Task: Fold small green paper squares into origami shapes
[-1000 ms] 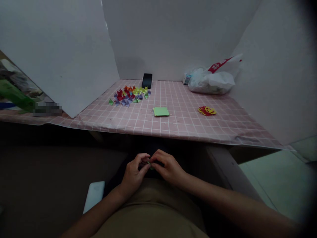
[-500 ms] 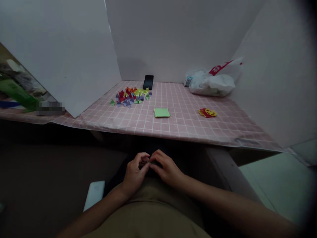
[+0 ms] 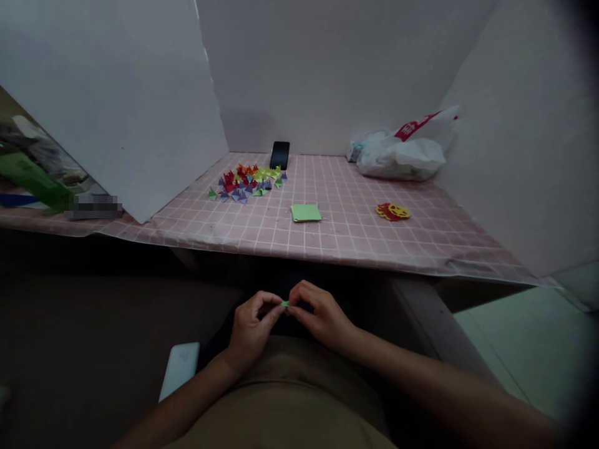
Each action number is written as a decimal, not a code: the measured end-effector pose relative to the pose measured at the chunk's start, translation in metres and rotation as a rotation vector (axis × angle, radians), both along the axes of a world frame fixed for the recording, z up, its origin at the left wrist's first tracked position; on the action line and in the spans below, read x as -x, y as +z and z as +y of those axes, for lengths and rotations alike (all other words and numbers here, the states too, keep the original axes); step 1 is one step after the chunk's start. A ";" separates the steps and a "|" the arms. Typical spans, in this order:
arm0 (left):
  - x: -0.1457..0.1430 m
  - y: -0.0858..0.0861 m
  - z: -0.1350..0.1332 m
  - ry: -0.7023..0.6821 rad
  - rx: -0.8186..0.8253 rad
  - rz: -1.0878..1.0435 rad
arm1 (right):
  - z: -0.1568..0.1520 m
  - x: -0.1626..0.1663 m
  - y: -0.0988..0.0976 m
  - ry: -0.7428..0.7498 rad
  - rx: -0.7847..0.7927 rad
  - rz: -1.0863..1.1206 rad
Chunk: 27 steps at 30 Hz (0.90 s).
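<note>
We are holding our left hand (image 3: 250, 327) and right hand (image 3: 318, 315) together over our lap, below the near edge of the table (image 3: 337, 246). The fingers (image 3: 272, 310) of both hands are pinching shut on a small green folded paper piece (image 3: 285, 304), which is sitting between the two sets of fingertips, off the table and in front of its near edge. Most of the piece is hidden by our fingers, so we are unable to tell its fold.

On the pink checked table, a stack of green paper squares (image 3: 306, 212) is lying near the middle. A pile of coloured folded paper pieces (image 3: 248, 179) is lying towards the far left corner, with a black phone (image 3: 279, 154) just beyond it at the far edge. A white plastic bag (image 3: 402, 156) is resting at the far right corner, and a red and yellow paper cluster (image 3: 392, 211) is lying towards the right edge.
</note>
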<state>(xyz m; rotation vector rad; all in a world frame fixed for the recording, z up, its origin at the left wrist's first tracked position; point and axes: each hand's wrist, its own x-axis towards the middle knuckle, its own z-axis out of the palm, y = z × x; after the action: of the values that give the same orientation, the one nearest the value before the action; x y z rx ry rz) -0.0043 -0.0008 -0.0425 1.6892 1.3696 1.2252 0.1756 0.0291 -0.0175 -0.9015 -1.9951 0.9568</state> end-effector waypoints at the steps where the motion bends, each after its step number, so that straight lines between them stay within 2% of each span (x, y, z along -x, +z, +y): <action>1: 0.001 0.001 0.001 -0.007 -0.009 0.010 | 0.000 0.000 0.001 -0.002 -0.009 -0.001; 10: 0.010 0.004 0.007 -0.175 -0.138 0.141 | 0.002 -0.002 0.002 0.039 -0.059 -0.041; 20: 0.011 0.003 0.008 -0.220 -0.185 0.151 | 0.002 -0.002 0.002 0.032 -0.057 -0.027; 27: 0.010 0.003 0.009 -0.172 -0.154 0.104 | 0.003 -0.002 0.000 0.024 -0.064 -0.015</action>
<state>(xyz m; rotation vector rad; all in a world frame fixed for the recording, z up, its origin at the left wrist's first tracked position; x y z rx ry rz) -0.0138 0.0079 -0.0398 1.9585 1.1858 1.1847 0.1772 0.0320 -0.0170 -0.8540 -2.0421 0.8967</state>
